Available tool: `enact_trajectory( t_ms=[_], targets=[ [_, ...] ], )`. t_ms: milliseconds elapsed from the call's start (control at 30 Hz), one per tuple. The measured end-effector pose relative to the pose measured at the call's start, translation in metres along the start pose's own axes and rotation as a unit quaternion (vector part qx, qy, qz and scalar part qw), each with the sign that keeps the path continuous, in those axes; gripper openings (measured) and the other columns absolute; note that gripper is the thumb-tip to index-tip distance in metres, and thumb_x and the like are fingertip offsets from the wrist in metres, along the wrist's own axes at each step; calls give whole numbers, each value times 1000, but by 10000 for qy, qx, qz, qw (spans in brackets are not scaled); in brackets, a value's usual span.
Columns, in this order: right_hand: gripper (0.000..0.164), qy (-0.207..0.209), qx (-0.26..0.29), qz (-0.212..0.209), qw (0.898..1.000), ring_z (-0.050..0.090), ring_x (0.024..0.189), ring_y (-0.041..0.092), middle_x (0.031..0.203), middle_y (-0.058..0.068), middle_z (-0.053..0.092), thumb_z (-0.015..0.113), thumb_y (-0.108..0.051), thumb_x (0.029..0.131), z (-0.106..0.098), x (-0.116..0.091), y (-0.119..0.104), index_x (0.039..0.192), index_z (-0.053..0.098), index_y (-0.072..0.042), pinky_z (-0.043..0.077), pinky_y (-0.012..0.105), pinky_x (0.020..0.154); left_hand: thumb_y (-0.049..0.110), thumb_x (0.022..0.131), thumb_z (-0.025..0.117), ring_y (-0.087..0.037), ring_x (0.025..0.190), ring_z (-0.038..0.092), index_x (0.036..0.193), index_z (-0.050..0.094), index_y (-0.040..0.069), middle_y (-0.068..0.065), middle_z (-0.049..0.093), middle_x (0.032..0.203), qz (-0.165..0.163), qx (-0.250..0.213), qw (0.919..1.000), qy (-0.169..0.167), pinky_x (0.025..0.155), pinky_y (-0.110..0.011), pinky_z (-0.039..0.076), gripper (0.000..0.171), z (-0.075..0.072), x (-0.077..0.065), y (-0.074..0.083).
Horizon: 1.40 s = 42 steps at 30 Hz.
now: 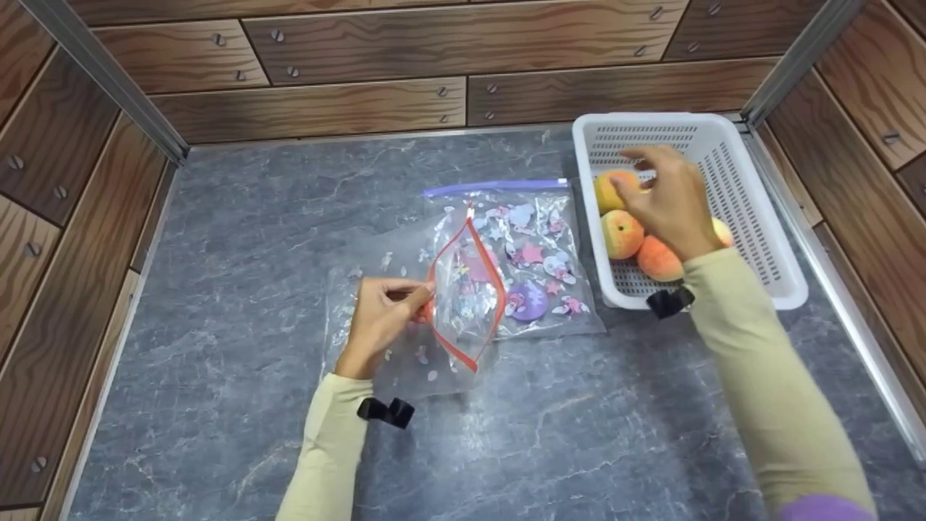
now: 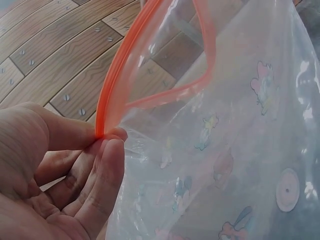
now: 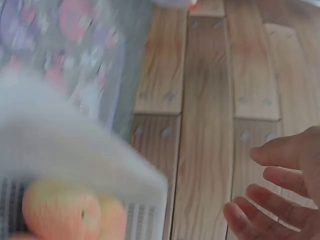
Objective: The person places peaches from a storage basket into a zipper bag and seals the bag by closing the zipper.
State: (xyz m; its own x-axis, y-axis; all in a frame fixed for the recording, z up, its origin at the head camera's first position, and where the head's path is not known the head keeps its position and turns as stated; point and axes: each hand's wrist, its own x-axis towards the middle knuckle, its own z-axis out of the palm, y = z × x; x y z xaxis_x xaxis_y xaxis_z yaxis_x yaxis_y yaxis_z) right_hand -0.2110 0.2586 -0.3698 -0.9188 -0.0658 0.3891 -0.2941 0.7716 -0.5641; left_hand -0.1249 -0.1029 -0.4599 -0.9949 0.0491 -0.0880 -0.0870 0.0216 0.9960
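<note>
My left hand (image 1: 387,318) pinches the red-orange rim of a clear zip bag (image 1: 463,311) between thumb and fingers. The bag's mouth gapes wide, and small cartoon prints show on its film; in the left wrist view the orange zip strip (image 2: 111,85) runs up from my fingertips. Over the white basket (image 1: 792,289) hovers my right hand (image 1: 673,199), fingers spread and slightly bent, holding nothing. Below it in the basket lie several peaches (image 1: 621,235), partly hidden by the hand. The right wrist view, blurred, shows a peach (image 3: 62,210) inside the basket.
A second clear zip bag (image 1: 532,278) with a purple zip and pink and purple prints lies flat between the first bag and the basket. Wood-patterned panels (image 1: 362,51) wall the grey marbled surface (image 1: 239,289) at the back and sides.
</note>
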Motion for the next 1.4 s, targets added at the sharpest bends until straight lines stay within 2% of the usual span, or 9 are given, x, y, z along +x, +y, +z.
enact_trajectory(
  t_ms=[100,200,367,500,667,867,1000,1267,1400],
  targets=[
    [43,-340,-480,-62,9982,59,116,43,127,25,64,76,-5,86,0,6,15,127,65,4,46,55,98,5,90,75,-16,57,65,92,78,-5,-13,71,72,3,-32,10000,16,57,-29,59,10,0,0,-1],
    [56,-1047,-869,-28,9907,48,131,47,140,28,54,79,-7,84,1,10,27,135,58,5,36,63,109,3,89,74,-16,57,65,91,78,-4,-14,71,72,3,-39,10000,32,57,-29,59,9,0,-1,-1],
    [77,-2398,-1349,223,9611,38,138,52,153,30,38,83,-10,82,6,11,44,147,45,5,33,67,110,4,89,75,-16,57,65,93,77,-7,-13,71,73,-36,13,10000,52,59,-32,60,12,0,-1,1],
    [77,-3052,-1583,418,9381,46,130,51,146,29,48,83,-9,82,11,10,50,147,45,5,40,66,104,6,89,75,-16,58,65,96,76,-9,-13,71,73,-90,3,9999,47,60,-35,61,17,0,0,1],
    [65,-3242,-1732,349,9294,59,112,46,123,29,64,84,-5,80,17,12,51,137,56,7,48,62,93,8,89,76,-18,58,66,94,77,-5,-13,71,73,-136,50,9999,55,61,-40,61,14,0,-1,2],
    [53,-3333,-1487,15,9310,61,94,38,107,23,70,85,1,73,20,12,56,122,68,4,50,55,83,6,89,75,-16,58,65,95,76,-9,-12,71,71,-175,-96,9998,5,60,-33,61,16,2,0,2],
    [58,-3500,-1374,59,9266,61,99,42,110,27,68,87,0,69,23,13,61,123,66,7,49,59,88,6,89,76,-15,58,65,96,75,-10,-11,71,71,-207,-88,9997,3,59,-29,60,17,1,1,1],
    [71,-3851,-1532,437,9090,57,107,45,121,28,64,89,-5,69,27,17,65,134,60,1,46,63,95,7,90,76,-16,60,66,96,76,-8,-12,71,73,-216,25,9998,-13,62,-32,61,16,0,1,1],
    [72,-3867,-1513,546,9081,56,107,44,122,29,62,89,-3,69,27,18,65,135,60,0,47,63,94,7,90,75,-17,61,66,98,75,-9,-12,71,74,-174,58,9998,-69,63,-34,61,18,-1,2,2]
  ],
)
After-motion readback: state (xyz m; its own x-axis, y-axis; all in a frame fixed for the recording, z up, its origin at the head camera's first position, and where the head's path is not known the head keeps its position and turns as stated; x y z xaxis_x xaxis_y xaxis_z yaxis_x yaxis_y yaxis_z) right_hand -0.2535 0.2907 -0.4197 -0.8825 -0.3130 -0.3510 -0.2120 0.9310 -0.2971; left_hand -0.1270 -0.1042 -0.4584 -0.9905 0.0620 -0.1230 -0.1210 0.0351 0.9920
